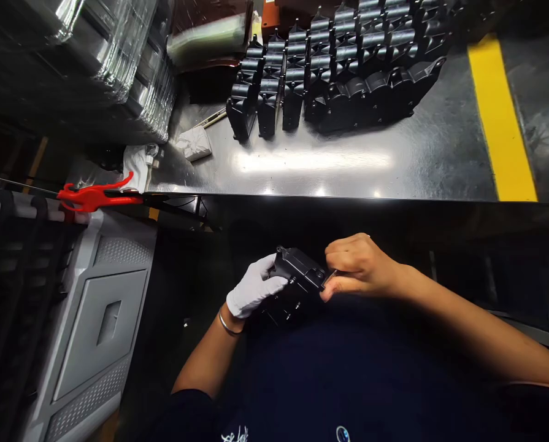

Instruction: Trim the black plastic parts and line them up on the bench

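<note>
Left hand (256, 288), gloved in white, is closed around 1 black part (302, 268), held before the torso, nearer the wearer than the metal table (274, 178). Right hand (359, 268), bare, pinches a thin piece (331, 277) at that part's end. Similar black parts (269, 89) stand in rows on the table; a red tool (92, 197) lies left, above a grey crate (102, 325).

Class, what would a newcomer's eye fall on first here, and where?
Probably the yellow stripe on the right of the metal bench, and the red tool by its near left corner. Then the rows of black parts farther back. In front, the white-gloved left hand holds a black piece.
</note>
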`<state>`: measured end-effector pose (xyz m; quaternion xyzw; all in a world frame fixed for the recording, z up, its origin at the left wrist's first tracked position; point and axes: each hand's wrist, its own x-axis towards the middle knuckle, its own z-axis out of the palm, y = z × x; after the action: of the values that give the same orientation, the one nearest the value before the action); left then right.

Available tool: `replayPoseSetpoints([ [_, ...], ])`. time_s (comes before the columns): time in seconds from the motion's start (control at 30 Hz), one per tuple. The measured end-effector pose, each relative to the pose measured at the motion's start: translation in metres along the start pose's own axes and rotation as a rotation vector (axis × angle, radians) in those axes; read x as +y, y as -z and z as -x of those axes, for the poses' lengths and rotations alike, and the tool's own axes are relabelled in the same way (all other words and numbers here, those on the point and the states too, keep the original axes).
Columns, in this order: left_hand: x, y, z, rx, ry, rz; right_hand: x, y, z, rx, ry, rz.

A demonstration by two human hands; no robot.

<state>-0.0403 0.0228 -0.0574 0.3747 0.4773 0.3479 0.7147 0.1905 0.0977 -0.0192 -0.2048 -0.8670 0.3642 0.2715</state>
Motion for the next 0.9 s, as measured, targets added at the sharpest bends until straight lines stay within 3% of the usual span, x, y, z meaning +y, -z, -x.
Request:
replayPoseSetpoints([
  [0.1,0.009,0.004,-0.001,-0.025,-0.041,-0.115,0.001,0.002,0.0,-0.017,-0.158,-0.24],
  [0.27,0.022,0.003,-0.006,-0.007,-0.174,-0.484,0.0,-0.01,-0.004,-0.155,-0.527,-0.327],
  [0.33,0.02,0.002,-0.008,0.194,-0.238,-0.533,0.003,-0.018,-0.002,-0.078,-0.634,-0.34],
  [0.4,0.012,0.003,-0.01,0.589,-0.315,-0.464,0.008,-0.024,0.004,0.149,-0.741,-0.331],
  [0.47,0.003,0.003,-0.011,0.922,-0.355,-0.229,0.013,-0.031,0.01,0.379,-0.812,-0.326],
  [0.5,-0.002,0.002,-0.011,0.972,-0.335,-0.057,0.014,-0.035,0.012,0.462,-0.834,-0.342],
  [0.57,-0.008,-0.004,-0.011,0.827,-0.215,0.312,0.013,-0.046,0.014,0.544,-0.858,-0.404],
  [0.67,-0.011,-0.02,-0.014,0.531,0.025,0.745,0.007,-0.067,0.01,0.472,-0.852,-0.534],
  [0.73,-0.01,-0.028,-0.016,0.529,0.12,0.916,0.005,-0.079,0.007,0.42,-0.834,-0.642],
  [0.83,-0.005,-0.032,-0.017,0.607,0.186,1.006,0.008,-0.085,0.007,0.521,-0.847,-0.721],
  [0.9,-0.002,-0.031,-0.015,0.589,0.214,1.001,0.012,-0.082,0.009,0.56,-0.816,-0.655],
])
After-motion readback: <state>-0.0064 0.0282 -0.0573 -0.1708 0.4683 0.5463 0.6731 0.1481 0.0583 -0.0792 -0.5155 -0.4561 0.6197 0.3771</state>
